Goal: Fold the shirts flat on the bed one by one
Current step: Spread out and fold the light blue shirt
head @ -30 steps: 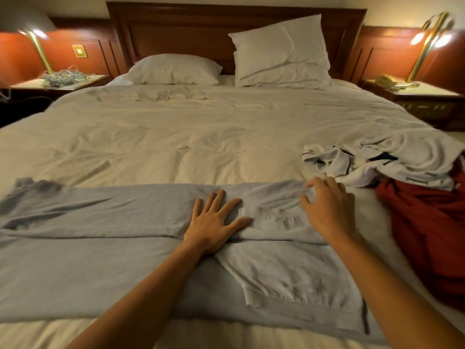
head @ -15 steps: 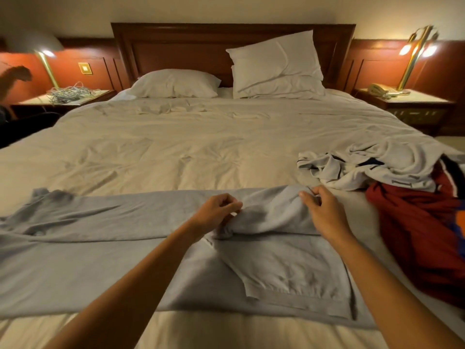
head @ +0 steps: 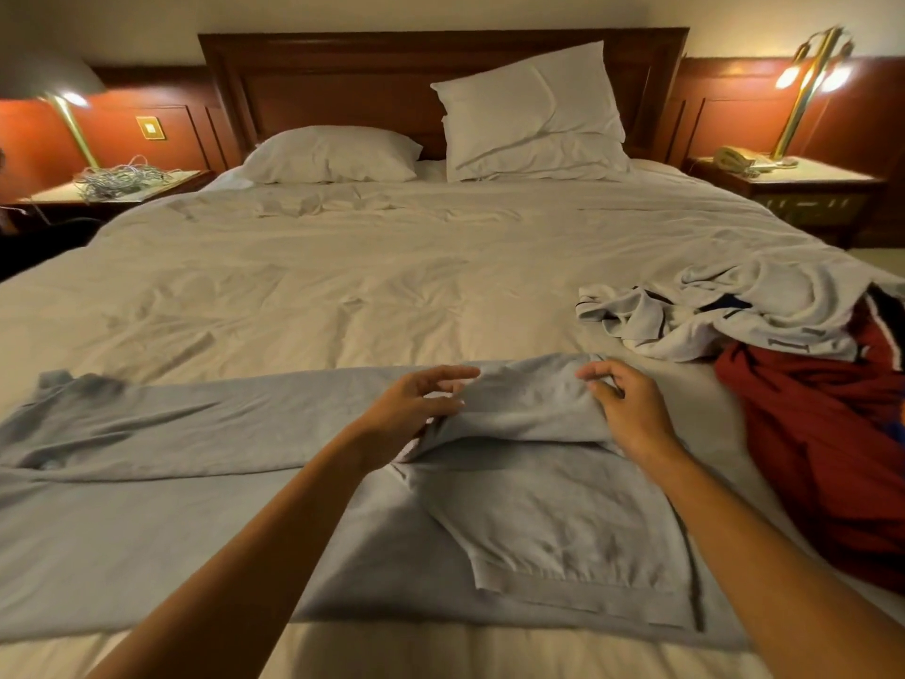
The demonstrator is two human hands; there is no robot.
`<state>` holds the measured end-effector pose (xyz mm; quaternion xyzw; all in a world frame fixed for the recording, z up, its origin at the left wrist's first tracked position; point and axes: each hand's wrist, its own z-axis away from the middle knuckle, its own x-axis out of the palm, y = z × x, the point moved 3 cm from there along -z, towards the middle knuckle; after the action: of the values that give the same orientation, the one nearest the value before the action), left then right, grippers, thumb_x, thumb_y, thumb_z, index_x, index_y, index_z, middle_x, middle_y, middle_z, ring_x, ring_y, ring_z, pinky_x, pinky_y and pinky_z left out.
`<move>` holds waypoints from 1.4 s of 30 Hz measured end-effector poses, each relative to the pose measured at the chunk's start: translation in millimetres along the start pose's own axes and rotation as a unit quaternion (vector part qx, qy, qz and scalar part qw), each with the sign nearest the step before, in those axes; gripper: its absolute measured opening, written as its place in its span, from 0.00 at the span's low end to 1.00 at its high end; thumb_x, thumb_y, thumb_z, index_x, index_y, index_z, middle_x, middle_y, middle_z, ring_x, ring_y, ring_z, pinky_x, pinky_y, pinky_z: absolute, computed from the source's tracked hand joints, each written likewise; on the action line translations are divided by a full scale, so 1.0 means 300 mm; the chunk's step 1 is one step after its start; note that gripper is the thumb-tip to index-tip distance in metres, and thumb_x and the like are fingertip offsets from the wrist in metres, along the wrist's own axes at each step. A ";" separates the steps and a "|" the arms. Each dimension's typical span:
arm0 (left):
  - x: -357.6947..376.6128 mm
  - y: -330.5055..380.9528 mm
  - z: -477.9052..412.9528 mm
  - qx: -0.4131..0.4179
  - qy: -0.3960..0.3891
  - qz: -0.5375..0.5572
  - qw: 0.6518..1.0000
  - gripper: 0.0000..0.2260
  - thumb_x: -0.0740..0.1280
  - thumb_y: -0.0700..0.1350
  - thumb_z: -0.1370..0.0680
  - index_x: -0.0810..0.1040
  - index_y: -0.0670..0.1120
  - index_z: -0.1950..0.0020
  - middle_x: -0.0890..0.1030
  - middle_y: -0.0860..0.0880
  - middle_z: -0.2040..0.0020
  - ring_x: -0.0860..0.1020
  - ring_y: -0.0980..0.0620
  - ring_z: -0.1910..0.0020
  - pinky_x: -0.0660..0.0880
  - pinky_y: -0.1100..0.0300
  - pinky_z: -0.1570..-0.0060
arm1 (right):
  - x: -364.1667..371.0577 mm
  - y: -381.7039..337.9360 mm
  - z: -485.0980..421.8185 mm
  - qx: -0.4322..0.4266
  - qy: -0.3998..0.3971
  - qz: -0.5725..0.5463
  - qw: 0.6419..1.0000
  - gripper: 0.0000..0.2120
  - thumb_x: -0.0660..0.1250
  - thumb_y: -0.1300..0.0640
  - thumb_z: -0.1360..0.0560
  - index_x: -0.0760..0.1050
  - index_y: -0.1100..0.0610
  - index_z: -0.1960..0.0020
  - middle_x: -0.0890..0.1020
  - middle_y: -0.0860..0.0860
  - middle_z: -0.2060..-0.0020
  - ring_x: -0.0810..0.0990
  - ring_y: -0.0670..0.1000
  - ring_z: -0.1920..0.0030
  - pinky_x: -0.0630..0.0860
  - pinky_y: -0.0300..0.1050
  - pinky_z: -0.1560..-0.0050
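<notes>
1. The bed [head: 392, 296] stretches away from both hands, its pale cover creased. A flat pillow [head: 333, 154] and a propped pillow [head: 529, 110] lie at the far end, well beyond the grip.
2. The grey shirt [head: 196, 507] is spread along the near edge. It reaches far out to the left of the left hand and passes under both forearms, and a folded panel lies on it below and between the wrists.
3. The red shirt [head: 822, 458] is heaped to the right of the right hand, apart from it.
4. The white shirt [head: 764, 306] is crumpled beyond and to the right of that hand, touching the red one.
5. The right hand [head: 631, 414] has curled fingers; forefinger and thumb pinch the far right corner of the grey shirt's raised fold.
6. The left hand [head: 416, 404] sits at the fold's left end, fingers stretched loosely over it. I cannot tell whether the thumb grips the cloth.
</notes>
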<state>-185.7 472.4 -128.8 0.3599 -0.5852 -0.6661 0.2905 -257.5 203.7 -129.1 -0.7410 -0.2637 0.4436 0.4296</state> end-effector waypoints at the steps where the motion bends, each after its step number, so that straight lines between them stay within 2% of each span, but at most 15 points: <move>1: 0.004 -0.001 -0.001 -0.030 -0.031 -0.032 0.999 0.14 0.67 0.42 0.19 0.81 0.54 0.35 0.81 0.50 0.44 0.77 0.52 0.51 0.74 0.63 0.53 | 0.004 -0.013 -0.005 -0.013 -0.010 0.000 1.000 0.12 0.63 0.68 0.21 0.82 0.56 0.49 0.83 0.50 0.48 0.79 0.49 0.45 0.70 0.25 0.51; 3: 0.015 0.001 -0.002 -0.063 -0.066 -0.090 0.992 0.12 0.68 0.47 0.19 0.82 0.57 0.37 0.81 0.49 0.39 0.77 0.53 0.43 0.73 0.66 0.45 | 0.015 -0.034 -0.017 -0.035 -0.043 0.008 0.998 0.12 0.63 0.67 0.20 0.83 0.57 0.43 0.82 0.49 0.44 0.78 0.47 0.41 0.69 0.24 0.47; 5: 0.020 0.006 -0.010 -0.060 -0.043 -0.095 0.993 0.11 0.69 0.47 0.20 0.83 0.56 0.39 0.82 0.52 0.40 0.78 0.55 0.42 0.75 0.70 0.48 | 0.023 -0.036 -0.027 -0.046 -0.062 0.017 0.997 0.12 0.65 0.64 0.20 0.82 0.56 0.40 0.82 0.50 0.41 0.77 0.47 0.39 0.70 0.23 0.46; 9: 0.006 -0.021 -0.017 -0.025 0.048 -0.117 0.992 0.15 0.72 0.46 0.22 0.82 0.54 0.36 0.79 0.46 0.57 0.77 0.51 0.62 0.73 0.66 0.63 | 0.029 0.003 -0.027 -0.026 -0.081 0.119 0.989 0.16 0.70 0.59 0.22 0.79 0.59 0.35 0.80 0.55 0.37 0.77 0.54 0.36 0.73 0.41 0.37; 11: 0.014 -0.040 -0.014 0.012 0.037 -0.306 0.951 0.19 0.71 0.51 0.22 0.78 0.55 0.31 0.79 0.48 0.46 0.77 0.52 0.53 0.73 0.65 0.52 | 0.037 0.018 -0.025 -0.025 -0.117 0.226 0.967 0.20 0.71 0.56 0.22 0.76 0.59 0.32 0.76 0.57 0.33 0.75 0.57 0.35 0.71 0.47 0.35; 13: 0.029 -0.070 -0.002 0.043 0.024 -0.457 0.888 0.23 0.67 0.58 0.22 0.71 0.60 0.27 0.71 0.51 0.35 0.69 0.52 0.39 0.65 0.60 0.37 | 0.046 0.014 -0.021 -0.017 -0.139 0.344 0.929 0.22 0.67 0.50 0.21 0.75 0.57 0.30 0.70 0.57 0.30 0.73 0.58 0.35 0.71 0.51 0.34; 16: 0.024 -0.113 0.031 0.029 0.012 -0.519 0.854 0.26 0.59 0.68 0.22 0.59 0.70 0.24 0.60 0.54 0.26 0.55 0.52 0.26 0.52 0.54 0.28 | 0.077 -0.030 -0.005 -0.026 -0.089 0.534 0.840 0.24 0.62 0.41 0.21 0.70 0.49 0.28 0.60 0.55 0.24 0.63 0.59 0.29 0.63 0.55 0.31; 18: 0.011 -0.116 0.058 0.034 -0.010 -0.504 0.863 0.30 0.57 0.72 0.24 0.54 0.71 0.24 0.56 0.54 0.22 0.54 0.53 0.23 0.49 0.54 0.26 | 0.133 -0.060 0.018 -0.081 -0.105 0.494 0.859 0.27 0.59 0.38 0.21 0.63 0.45 0.24 0.52 0.53 0.20 0.51 0.58 0.23 0.54 0.59 0.26; 21: -0.066 -0.082 0.119 0.065 0.029 -0.474 0.878 0.31 0.55 0.70 0.24 0.56 0.65 0.21 0.62 0.56 0.22 0.59 0.54 0.23 0.52 0.59 0.26 | 0.236 -0.061 0.074 -0.102 -0.234 0.384 0.887 0.32 0.52 0.32 0.21 0.49 0.39 0.20 0.42 0.45 0.19 0.36 0.50 0.21 0.43 0.57 0.23; 24: -0.239 -0.111 0.250 0.040 0.061 -0.555 0.829 0.34 0.44 0.72 0.25 0.54 0.62 0.20 0.56 0.58 0.19 0.50 0.54 0.20 0.46 0.56 0.22 | 0.274 -0.021 0.107 -0.023 -0.281 0.400 0.872 0.32 0.48 0.32 0.20 0.42 0.38 0.20 0.40 0.44 0.20 0.35 0.49 0.21 0.40 0.54 0.22; 28: -0.577 -0.199 0.483 -0.032 0.059 -0.604 0.794 0.45 0.29 0.79 0.34 0.46 0.63 0.20 0.47 0.59 0.19 0.43 0.55 0.20 0.43 0.52 0.21 | 0.339 -0.106 0.124 0.017 -0.213 0.414 0.885 0.32 0.49 0.34 0.19 0.50 0.44 0.19 0.46 0.49 0.19 0.40 0.53 0.20 0.38 0.58 0.23; 32: -0.891 -0.247 0.677 -0.097 0.098 -0.639 0.757 0.48 0.24 0.79 0.38 0.42 0.61 0.21 0.45 0.60 0.20 0.40 0.55 0.21 0.39 0.52 0.22 | 0.553 -0.297 0.256 -0.090 -0.163 0.369 0.911 0.31 0.53 0.37 0.19 0.57 0.48 0.20 0.52 0.51 0.19 0.43 0.53 0.20 0.39 0.54 0.23; 37: -1.075 -0.265 0.772 -0.140 0.115 -0.661 0.728 0.40 0.24 0.76 0.34 0.37 0.65 0.23 0.39 0.58 0.20 0.37 0.52 0.20 0.36 0.44 0.23 | 0.812 -0.364 0.452 -0.111 -0.212 0.381 0.893 0.33 0.48 0.35 0.19 0.50 0.48 0.19 0.49 0.51 0.19 0.43 0.52 0.20 0.38 0.53 0.23; 39: -1.121 -0.267 0.781 -0.175 0.139 -0.650 0.726 0.33 0.31 0.74 0.28 0.37 0.67 0.24 0.38 0.54 0.19 0.38 0.48 0.20 0.39 0.41 0.23 | 0.827 -0.350 0.474 -0.101 -0.186 0.399 0.892 0.32 0.48 0.35 0.19 0.48 0.46 0.19 0.47 0.50 0.19 0.43 0.51 0.20 0.38 0.53 0.22; 42: -1.175 -0.267 0.803 -0.229 0.175 -0.607 0.740 0.32 0.40 0.74 0.28 0.41 0.71 0.24 0.40 0.50 0.18 0.44 0.43 0.19 0.49 0.40 0.23 | 0.827 -0.337 0.470 -0.090 -0.183 0.391 0.897 0.31 0.49 0.35 0.19 0.47 0.44 0.19 0.47 0.48 0.19 0.44 0.50 0.20 0.39 0.51 0.22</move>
<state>-178.7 906.6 -145.1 0.6715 -0.0111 -0.7409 -0.0043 -267.2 501.8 -181.3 -0.7259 -0.0652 0.6778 0.0971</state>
